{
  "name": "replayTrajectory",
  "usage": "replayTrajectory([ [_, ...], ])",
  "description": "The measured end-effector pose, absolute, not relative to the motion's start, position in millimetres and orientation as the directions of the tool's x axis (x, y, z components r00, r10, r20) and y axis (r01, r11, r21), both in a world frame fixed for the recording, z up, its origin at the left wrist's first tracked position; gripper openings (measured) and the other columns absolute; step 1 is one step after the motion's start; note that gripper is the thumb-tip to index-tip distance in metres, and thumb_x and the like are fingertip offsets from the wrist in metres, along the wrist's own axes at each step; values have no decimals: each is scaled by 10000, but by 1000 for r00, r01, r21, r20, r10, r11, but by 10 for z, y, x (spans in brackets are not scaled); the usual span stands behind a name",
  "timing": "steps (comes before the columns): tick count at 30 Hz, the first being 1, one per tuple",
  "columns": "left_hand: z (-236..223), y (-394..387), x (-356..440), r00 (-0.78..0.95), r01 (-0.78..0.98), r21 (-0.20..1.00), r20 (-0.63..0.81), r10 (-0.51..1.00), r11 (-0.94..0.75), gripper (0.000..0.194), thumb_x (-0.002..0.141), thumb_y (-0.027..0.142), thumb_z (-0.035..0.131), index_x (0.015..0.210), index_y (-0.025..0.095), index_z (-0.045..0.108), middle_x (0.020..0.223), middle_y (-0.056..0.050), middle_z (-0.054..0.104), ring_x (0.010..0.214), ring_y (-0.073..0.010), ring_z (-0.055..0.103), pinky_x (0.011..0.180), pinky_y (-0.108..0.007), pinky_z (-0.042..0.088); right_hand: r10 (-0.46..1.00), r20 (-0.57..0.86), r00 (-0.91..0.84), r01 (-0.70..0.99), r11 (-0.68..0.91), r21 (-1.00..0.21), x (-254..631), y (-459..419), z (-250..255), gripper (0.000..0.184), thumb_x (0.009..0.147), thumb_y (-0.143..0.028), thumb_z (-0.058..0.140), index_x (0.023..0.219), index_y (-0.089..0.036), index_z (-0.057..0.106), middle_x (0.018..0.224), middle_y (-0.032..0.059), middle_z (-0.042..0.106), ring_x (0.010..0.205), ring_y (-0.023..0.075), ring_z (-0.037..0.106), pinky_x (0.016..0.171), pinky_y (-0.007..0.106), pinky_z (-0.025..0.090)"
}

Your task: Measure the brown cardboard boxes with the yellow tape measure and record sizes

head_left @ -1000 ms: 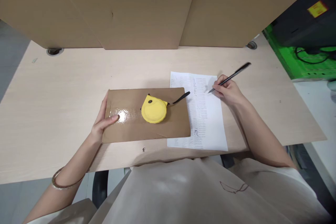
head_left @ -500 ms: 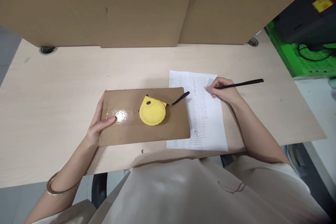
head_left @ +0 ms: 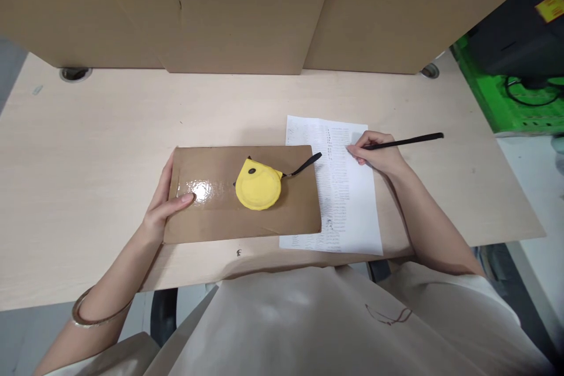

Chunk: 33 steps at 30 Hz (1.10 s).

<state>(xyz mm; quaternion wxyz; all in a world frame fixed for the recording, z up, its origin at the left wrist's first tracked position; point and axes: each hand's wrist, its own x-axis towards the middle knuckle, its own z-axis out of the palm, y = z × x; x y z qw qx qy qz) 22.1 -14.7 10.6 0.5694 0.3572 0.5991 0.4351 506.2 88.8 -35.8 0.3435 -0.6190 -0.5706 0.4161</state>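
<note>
My left hand grips the left end of a flat brown cardboard box, thumb on top and fingers hidden behind its edge. On the box lies a small rounded yellow pouch with a black eye-like spot and a short black strap reaching past the box's right edge. My right hand is closed around a long thin black pen, its far end pointing right. That hand rests on the right side of a white sheet of paper covered in printed lines. The box covers the sheet's left part.
Large cardboard panels stand along the back of the pale wooden desk. Two round cable holes show near the panels. To the right are a green crate, a dark device and a black cable.
The whole view has shifted slightly. Both hands keep their grips, and the box, pouch and paper stay in nearly the same arrangement.
</note>
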Motion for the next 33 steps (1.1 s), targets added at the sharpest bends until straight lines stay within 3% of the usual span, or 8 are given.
replayTrajectory([
  [5,101,-145,231,-94,-49,934,-357,929,354,871,785,565,963,1605,645,679,1746,216,658,1825,-508,334,1495,-717,346,994,-109,-26,417,-88,-905,5100,896,-388,476,738,-523,1023,615,-276,635,534,8,626,499,147,519,515,314,426],
  [10,99,-140,224,-113,-14,936,-351,930,351,863,782,568,964,1599,620,690,1739,192,670,1800,-536,373,1436,-776,422,994,-112,-2,403,-102,-910,5111,902,-412,502,723,-492,1023,592,-278,587,521,1,615,485,137,502,509,308,409],
  [14,89,-143,196,-97,-28,930,-368,925,367,958,786,565,960,1682,597,622,1765,196,643,1822,-540,308,1483,-779,345,995,-103,-4,404,-92,-910,5113,897,-416,513,741,-476,1036,596,-273,588,521,0,614,476,130,505,512,302,399],
  [18,48,-139,125,-38,3,925,-380,924,380,990,810,579,939,1717,661,550,1812,228,573,1833,-526,289,1467,-778,385,994,-103,-26,403,-84,-911,5145,913,-441,579,710,-583,1077,598,-271,602,521,3,612,474,135,508,501,313,412],
  [22,-25,-129,73,-14,3,936,-352,936,352,905,822,564,919,1659,698,602,1801,234,576,1812,-528,343,1392,-789,492,994,-110,-26,417,-89,-904,5182,937,-494,657,689,-677,1086,606,-271,576,531,8,615,463,134,509,467,312,407],
  [29,-37,-141,107,-41,-44,939,-343,938,342,900,794,549,934,1636,676,643,1763,221,619,1825,-536,297,1492,-795,331,995,-100,7,405,-94,-910,5174,931,-506,608,670,-622,1090,594,-261,607,514,0,601,431,114,488,431,285,369],
  [33,-73,-140,93,-58,-26,944,-329,943,328,905,790,553,936,1641,662,648,1762,203,634,1792,-557,369,1424,-822,430,995,-96,19,415,-95,-905,5182,930,-515,619,679,-622,1083,603,-265,584,521,-2,601,433,117,487,426,282,368],
])
